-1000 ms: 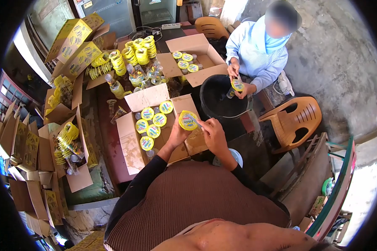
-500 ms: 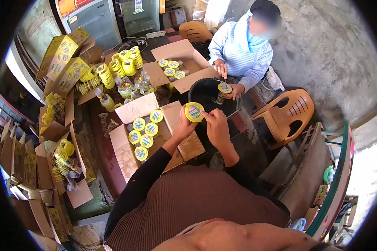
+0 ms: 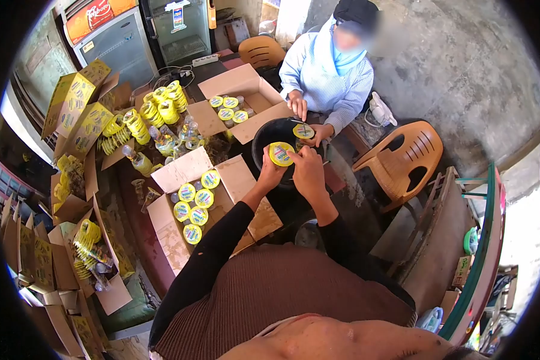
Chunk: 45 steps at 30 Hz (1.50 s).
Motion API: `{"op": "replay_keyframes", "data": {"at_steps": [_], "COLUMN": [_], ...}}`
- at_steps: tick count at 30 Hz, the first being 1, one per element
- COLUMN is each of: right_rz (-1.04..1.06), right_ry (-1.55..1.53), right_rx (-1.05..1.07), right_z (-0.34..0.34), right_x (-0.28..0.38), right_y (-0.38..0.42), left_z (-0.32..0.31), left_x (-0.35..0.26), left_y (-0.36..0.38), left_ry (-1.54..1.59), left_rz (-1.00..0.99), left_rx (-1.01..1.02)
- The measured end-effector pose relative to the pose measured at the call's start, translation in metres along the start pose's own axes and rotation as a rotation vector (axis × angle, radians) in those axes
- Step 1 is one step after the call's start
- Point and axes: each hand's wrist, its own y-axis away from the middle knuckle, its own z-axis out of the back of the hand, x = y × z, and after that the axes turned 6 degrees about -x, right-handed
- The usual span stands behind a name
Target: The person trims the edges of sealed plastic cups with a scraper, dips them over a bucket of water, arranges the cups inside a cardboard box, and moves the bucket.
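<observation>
My left hand point(image 3: 272, 172) is wrapped round the side of a plastic cup with a yellow printed lid point(image 3: 280, 153). The cup is over the near rim of a black tub point(image 3: 261, 141). At the lid's right edge, the curled fingers of my right hand point(image 3: 309, 170) press together; whatever they pinch there is hidden. To the left, an open cardboard box point(image 3: 169, 175) holds several yellow-lidded cups point(image 3: 198, 215). Across the tub, a co-worker's hand point(image 3: 324, 131) steadies another yellow-lidded cup point(image 3: 303, 131), with the other hand just above it.
Another open box point(image 3: 237, 83) with cups stands at the back of the table. Stacks of yellow rings point(image 3: 136, 126) and clear plastic pieces lie to the left, beside cartons point(image 3: 78, 96). An orange chair point(image 3: 407, 161) is on the right.
My right index finger has moved off the lid's face, and the right hand now closes at its edge. The co-worker's upper hand has shifted away from their cup's lid. The camera view has turned slightly.
</observation>
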Motion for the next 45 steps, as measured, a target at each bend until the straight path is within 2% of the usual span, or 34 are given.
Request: {"op": "replay_keyframes", "data": {"at_steps": [5, 7, 12, 17, 20, 23, 25, 27, 32, 41, 45], "right_rz": [0.015, 0.030, 0.072, 0.097, 0.120, 0.105, 0.131, 0.191, 0.286, 0.377, 0.387], "right_ry": [0.017, 0.016, 0.041, 0.030, -0.003, -0.006, -0.078, -0.103, -0.169, -0.173, -0.128], "right_rx": [0.000, 0.027, 0.100, 0.158, 0.149, 0.136, 0.017, -0.011, -0.027, -0.019, 0.008], "right_z": [-0.022, -0.027, -0.032, -0.032, -0.017, -0.005, 0.000, -0.004, -0.024, -0.038, -0.049], "right_x": [-0.019, -0.023, -0.034, -0.045, -0.056, -0.064, -0.066, -0.067, -0.067, -0.068, -0.071], "right_y": [0.005, 0.006, 0.013, 0.017, 0.013, 0.006, 0.001, 0.001, 0.005, 0.000, 0.004], "left_z": [-0.008, -0.006, -0.004, -0.003, 0.001, 0.006, 0.007, 0.008, 0.011, 0.013, 0.011], "left_x": [0.024, 0.027, 0.035, 0.034, 0.029, 0.013, 0.020, 0.024, 0.019, 0.035, 0.014], "left_y": [0.003, 0.003, 0.005, 0.009, 0.007, 0.006, 0.005, 0.004, 0.003, 0.002, 0.003], "left_ry": [0.001, -0.164, -0.133, -0.178, -0.043, -0.054, -0.047, -0.041, 0.137, -0.018, -0.061], "left_rz": [0.024, -0.019, 0.027, -0.019, 0.007, 0.016, 0.022, 0.026, 0.195, 0.171, 0.166], "left_rx": [-0.014, -0.021, -0.029, 0.012, 0.048, 0.102, 0.120, 0.141, 0.202, 0.176, 0.163]}}
